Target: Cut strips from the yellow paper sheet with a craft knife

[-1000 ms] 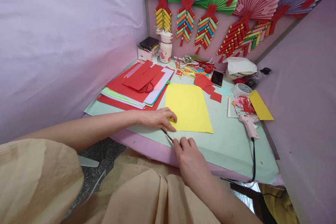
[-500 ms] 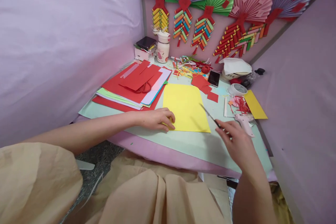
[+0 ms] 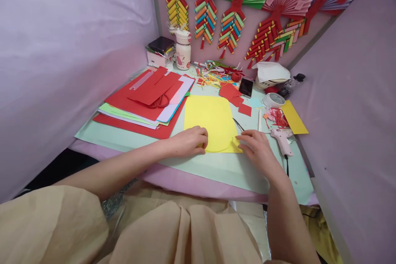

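Note:
A yellow sheet (image 3: 210, 119) lies on the pale green table top, its near edge lifted in a shallow curve above more yellow paper. My left hand (image 3: 196, 140) rests on the sheet's lower left corner with the fingers curled together at the paper. At the lower right corner, my right hand (image 3: 253, 144) has its fingertips on a small bent-up yellow flap (image 3: 235, 142). Slim dark scissors or a blade (image 3: 238, 124) stick out beyond the right fingers, pointing up and left; their handle is hidden by the hand.
Stacked coloured papers (image 3: 133, 99) with red-handled scissors (image 3: 161, 101) lie left. Behind are a white bottle (image 3: 183, 51), paper strips, red squares (image 3: 245, 109) and a phone (image 3: 246, 88). Tape (image 3: 274, 100), a glue gun (image 3: 282, 140) and a covered bowl (image 3: 272, 75) stand right.
My right hand has moved left onto the sheet's near right corner, where the paper now bends up. My left hand's fingers have drawn closer together. The whole view has shifted slightly.

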Demonstrator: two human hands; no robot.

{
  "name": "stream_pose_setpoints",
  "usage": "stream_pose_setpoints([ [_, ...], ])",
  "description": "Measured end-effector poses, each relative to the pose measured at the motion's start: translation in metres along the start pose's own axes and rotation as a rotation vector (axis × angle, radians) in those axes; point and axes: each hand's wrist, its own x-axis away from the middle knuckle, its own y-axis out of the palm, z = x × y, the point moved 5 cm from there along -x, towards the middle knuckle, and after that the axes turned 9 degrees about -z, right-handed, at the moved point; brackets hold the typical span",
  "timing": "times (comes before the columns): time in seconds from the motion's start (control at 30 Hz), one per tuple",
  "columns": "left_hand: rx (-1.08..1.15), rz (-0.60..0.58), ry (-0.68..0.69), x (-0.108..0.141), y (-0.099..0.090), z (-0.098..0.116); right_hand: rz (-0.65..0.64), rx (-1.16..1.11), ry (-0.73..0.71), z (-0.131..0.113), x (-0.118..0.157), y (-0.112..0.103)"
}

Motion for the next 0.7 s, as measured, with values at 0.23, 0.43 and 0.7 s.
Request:
stream_pose_setpoints([
  [0.23,0.143,0.054,0.051,0.004,-0.001,-0.008,-0.173,-0.138,-0.101,-0.033,-0.022,0.014],
  [0.43,0.467,0.165,-0.063,0.008,-0.004,-0.032,-0.081,-0.19,-0.125,-0.033,-0.066,-0.027],
  [0.7,0.378,0.192,-0.029,0.017,-0.001,-0.03,0.14,-0.224,0.115,-0.016,-0.225,-0.066],
])
